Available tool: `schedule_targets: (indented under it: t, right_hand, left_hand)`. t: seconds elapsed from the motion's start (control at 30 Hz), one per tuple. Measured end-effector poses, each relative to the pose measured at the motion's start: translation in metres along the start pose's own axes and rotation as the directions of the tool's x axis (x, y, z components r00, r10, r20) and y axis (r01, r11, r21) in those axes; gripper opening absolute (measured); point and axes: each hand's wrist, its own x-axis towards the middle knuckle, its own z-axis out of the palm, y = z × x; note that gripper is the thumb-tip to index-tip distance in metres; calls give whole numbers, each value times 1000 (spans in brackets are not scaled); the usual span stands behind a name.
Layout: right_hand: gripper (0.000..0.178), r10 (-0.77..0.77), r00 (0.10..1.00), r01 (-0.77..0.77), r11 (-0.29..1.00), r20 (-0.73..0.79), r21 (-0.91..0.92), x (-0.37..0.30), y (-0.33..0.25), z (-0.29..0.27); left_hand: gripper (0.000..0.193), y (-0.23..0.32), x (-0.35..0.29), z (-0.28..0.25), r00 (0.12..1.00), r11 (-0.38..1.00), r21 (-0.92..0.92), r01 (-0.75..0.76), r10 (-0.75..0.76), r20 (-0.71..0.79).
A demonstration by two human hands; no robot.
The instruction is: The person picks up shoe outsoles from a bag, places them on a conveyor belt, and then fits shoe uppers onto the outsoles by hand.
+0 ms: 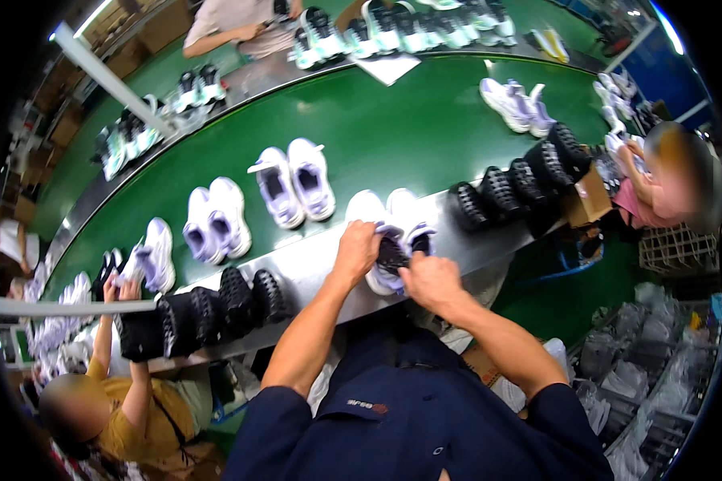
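Observation:
Just in front of me, a pair of white and lavender sneakers straddles the belt's near edge and the metal ledge. My left hand (358,250) is closed on the side of the left sneaker (367,207). A black speckled insole (392,255) shows at that sneaker's opening. My right hand (433,280) has its fingers bent against the insole's near end, by the heel; the fingertips are partly hidden. Close beside it, beyond my right hand, stands the right sneaker (405,210), with neither hand visibly gripping it.
Along the metal ledge (317,272) stand black speckled stacks, left (234,298) and right (505,191). More lavender pairs (295,183) sit on the green belt (393,128). Co-workers are at the left (148,405), right (658,188) and far side (241,28). Bagged items (626,345) fill a rack at right.

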Motion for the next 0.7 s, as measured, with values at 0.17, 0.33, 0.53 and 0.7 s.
schedule_targets:
  t: [0.17, 0.33, 0.53, 0.7]
  right_hand:
    - [36, -88, 970, 83, 996, -225, -36, 32, -21, 70]
    - [44, -39, 956, 108, 969, -292, 223, 6, -2, 62]
    - [42, 93, 995, -66, 900, -44, 431, 28, -16, 84]
    - [45, 60, 993, -4, 883, -104, 470, 34, -13, 100]
  left_hand:
    - [14, 7, -10, -11, 989, 998, -11, 57, -55, 138]
    - [17, -18, -18, -28, 964, 974, -64, 218, -205, 169]
    - [51, -9, -44, -39, 985, 985, -113, 131, -117, 125]
    - [81, 7, -69, -21, 844, 853, 30, 522, -521, 130]
